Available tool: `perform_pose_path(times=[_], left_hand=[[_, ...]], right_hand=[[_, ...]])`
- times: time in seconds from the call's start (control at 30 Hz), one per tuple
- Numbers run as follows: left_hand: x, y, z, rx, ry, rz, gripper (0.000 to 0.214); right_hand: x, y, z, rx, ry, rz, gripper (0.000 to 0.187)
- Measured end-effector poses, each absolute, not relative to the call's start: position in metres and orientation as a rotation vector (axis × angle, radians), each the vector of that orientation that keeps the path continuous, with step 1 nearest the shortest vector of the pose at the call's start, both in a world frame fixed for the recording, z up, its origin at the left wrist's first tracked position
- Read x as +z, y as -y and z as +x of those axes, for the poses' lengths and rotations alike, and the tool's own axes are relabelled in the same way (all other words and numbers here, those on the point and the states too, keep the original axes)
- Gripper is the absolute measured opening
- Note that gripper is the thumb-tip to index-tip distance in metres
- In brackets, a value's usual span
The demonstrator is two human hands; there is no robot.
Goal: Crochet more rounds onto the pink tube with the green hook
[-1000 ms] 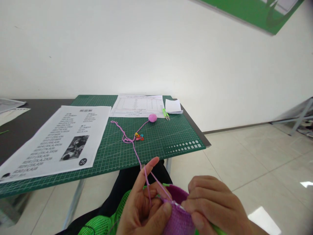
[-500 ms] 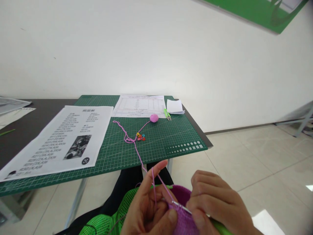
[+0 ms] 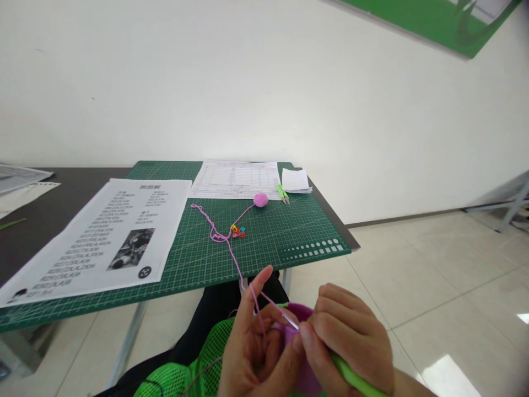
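My left hand (image 3: 264, 342) pinches the edge of a purple crocheted piece (image 3: 308, 377), its index finger raised with pink yarn (image 3: 233, 259) looped over it. My right hand (image 3: 351, 336) is closed around a crochet hook (image 3: 349, 375) with a green handle and a silver shaft. The hook's tip points left, by the yarn strand at the top of the piece. Both hands are close together over the lap, and they hide much of the crochet work. The yarn runs from the left index finger up onto the table.
On the green cutting mat (image 3: 264, 248) lie a small pink yarn ball (image 3: 260, 199), colourful stitch markers (image 3: 238, 231), green snips (image 3: 283, 194), a printed pattern sheet (image 3: 95, 242), a form (image 3: 235, 179) and white paper slips (image 3: 296, 180). A green mesh bag (image 3: 165, 380) rests on the lap.
My right hand has moved slightly left, closer to my left hand, with its fingertips nearer the hook's tip. My left index finger has tilted a little to the left.
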State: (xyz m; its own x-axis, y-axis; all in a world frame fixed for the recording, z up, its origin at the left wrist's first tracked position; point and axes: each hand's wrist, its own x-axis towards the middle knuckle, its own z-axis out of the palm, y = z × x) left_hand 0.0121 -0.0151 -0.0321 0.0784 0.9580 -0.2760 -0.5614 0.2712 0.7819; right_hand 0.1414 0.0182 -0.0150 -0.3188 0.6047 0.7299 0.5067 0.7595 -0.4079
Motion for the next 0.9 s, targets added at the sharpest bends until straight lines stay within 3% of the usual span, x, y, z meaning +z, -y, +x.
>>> perform_pose_path(times=[0.23,0.47,0.9], left_hand=[[-0.045,0.021,0.029,1.457,-1.041,0.613,0.072],[-0.047,0.008,0.007,1.191,-0.687,0.417,0.067],[-0.038,0.005,-0.004,0.983,-0.521,0.357,0.067]], right_hand=[[-0.036,-0.023,0.136,-0.03,1.897,-0.805,0.029],[-0.036,-0.024,0.147,-0.001,1.942,-0.659,0.023],[-0.011,-0.013,0.16,0.446,1.847,-0.702,0.025]])
